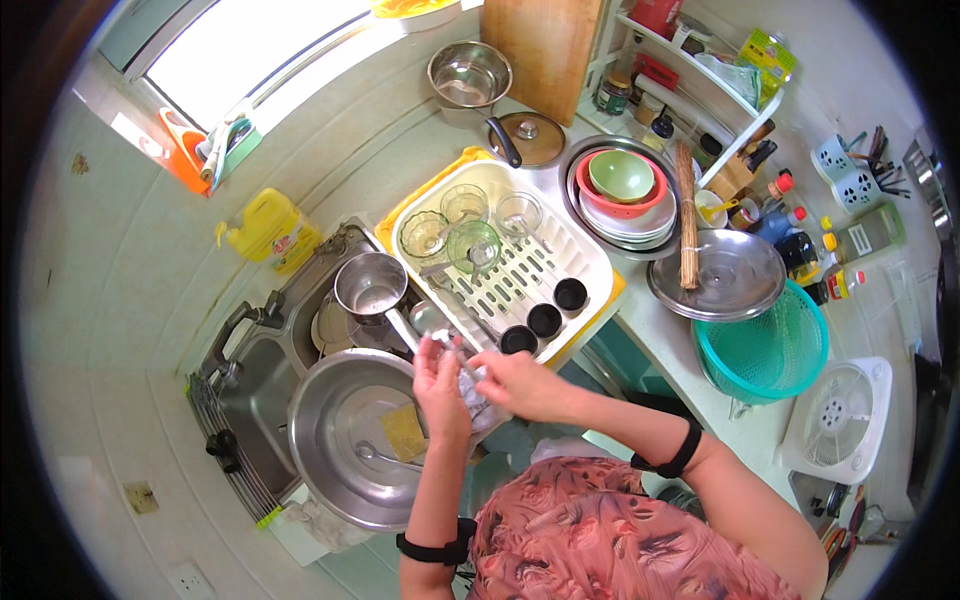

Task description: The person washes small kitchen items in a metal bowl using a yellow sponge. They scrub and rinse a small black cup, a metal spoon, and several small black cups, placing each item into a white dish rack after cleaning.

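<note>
My left hand (442, 382) and my right hand (517, 382) meet at the counter edge, below the saucepan's handle. Between them is a slim metal utensil (465, 366); its kind is too blurred to tell. A whitish cloth (480, 397) hangs partly hidden by my right hand. Left of my left hand, a large steel basin (319, 442) holds a yellow sponge pad (403, 433) and a metal spoon (366, 450). Just above my hands, a small steel saucepan (371, 283) rests over the sink. The white dish rack (600, 262) holds glass bowls (424, 234), black cups (570, 294) and cutlery.
The sink (262, 412) with its faucet (232, 337) lies left. Right of the rack stand stacked bowls (621, 176) in a steel basin, a steel lid (716, 274) with a bundled stick brush (686, 225), a green colander (765, 352) and a white fan (836, 420).
</note>
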The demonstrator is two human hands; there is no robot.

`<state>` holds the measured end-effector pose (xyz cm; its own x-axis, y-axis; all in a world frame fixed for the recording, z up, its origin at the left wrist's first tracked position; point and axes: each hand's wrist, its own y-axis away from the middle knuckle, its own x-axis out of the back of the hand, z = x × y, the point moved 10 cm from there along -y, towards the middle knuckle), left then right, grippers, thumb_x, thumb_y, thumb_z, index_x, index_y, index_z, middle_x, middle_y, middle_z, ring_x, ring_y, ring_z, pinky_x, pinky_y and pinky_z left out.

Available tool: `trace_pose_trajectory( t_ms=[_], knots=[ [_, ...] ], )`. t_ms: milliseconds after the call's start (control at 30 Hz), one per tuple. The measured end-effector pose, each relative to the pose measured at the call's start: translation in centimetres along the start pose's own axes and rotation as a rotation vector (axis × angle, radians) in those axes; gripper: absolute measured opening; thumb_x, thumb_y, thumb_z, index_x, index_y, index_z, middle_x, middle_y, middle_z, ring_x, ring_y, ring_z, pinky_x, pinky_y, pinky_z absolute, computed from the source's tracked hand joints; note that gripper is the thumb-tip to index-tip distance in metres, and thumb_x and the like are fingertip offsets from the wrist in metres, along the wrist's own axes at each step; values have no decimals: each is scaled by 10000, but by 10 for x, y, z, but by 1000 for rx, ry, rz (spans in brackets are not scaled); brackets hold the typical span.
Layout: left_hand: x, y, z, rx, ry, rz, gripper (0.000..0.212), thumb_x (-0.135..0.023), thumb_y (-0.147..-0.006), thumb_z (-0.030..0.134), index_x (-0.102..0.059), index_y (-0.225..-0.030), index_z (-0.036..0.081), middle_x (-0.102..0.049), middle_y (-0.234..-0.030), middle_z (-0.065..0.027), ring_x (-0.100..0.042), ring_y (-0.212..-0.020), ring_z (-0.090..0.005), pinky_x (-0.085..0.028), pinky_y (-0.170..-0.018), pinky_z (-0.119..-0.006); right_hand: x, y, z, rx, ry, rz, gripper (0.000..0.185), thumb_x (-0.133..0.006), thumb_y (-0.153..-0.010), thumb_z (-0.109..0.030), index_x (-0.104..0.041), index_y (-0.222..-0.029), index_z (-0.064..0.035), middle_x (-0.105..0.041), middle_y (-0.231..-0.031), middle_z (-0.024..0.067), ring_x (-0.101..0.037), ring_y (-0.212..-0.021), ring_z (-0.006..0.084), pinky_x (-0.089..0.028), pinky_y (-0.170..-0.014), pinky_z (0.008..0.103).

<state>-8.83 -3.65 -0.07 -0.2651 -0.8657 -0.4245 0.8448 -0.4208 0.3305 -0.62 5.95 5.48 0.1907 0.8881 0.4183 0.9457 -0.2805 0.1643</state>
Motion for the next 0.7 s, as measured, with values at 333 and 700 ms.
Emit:
trace_pose_trajectory(
  t_ms=[333, 700],
  knots=[
    [10, 12, -26, -41, -209, 38, 374, -537, -883, -29, -494, -1253, -1, -573, -1188, -84, -588, -1050, -169, -473, -858, -282, 25, -101, 103, -139, 333, -50, 352, -682, -761, -219, -653, -1002, 37, -686, -836, 189, -674, -803, 317, -522, -751, 387],
    [134, 36, -32, -17, -414, 64, 223, -534, -882, -18, -587, -1097, 3, -635, -1009, -65, -633, -896, -151, -501, -820, -278, 5, -76, -16, 204, 501, 257, 194, -637, -846, -116, -626, -1037, -82, -595, -1021, 100, -621, -911, 328, -499, -780, 424]
  ],
)
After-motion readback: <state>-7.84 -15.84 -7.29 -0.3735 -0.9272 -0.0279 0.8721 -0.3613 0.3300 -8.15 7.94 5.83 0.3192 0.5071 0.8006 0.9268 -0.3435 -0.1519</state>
